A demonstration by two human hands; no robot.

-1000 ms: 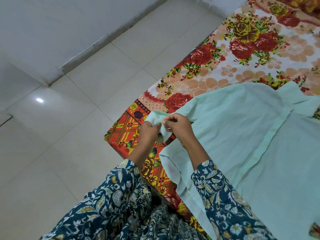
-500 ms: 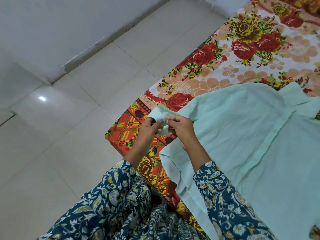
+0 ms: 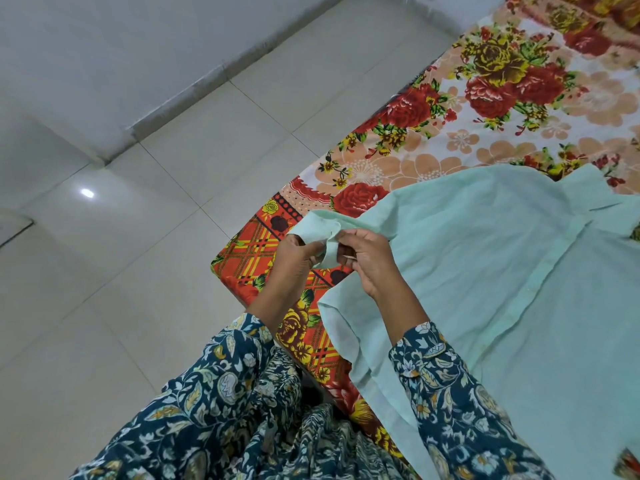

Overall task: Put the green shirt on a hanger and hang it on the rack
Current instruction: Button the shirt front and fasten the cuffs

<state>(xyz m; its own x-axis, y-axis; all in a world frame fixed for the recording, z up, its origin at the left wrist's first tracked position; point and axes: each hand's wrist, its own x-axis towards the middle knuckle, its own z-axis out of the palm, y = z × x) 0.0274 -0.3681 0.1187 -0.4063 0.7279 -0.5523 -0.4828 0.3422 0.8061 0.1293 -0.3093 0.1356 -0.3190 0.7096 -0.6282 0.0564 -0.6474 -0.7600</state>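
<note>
Prep step — left hand and right hand pinch shirt cuff; next needs a hanger — none in view.

Illumination is bright, diffuse and even; one small white glare spot, the reflection of a lamp, sits on the glossy floor tiles. The shirt carries only faint, soft-edged shadow in its folds and along its hem on the bedsheet, and focus is sharp across the centre, where print edges read cleanly. Wide-angle distortion bends the tile joints and the wall base toward the frame edges, where detail softens slightly.
</note>
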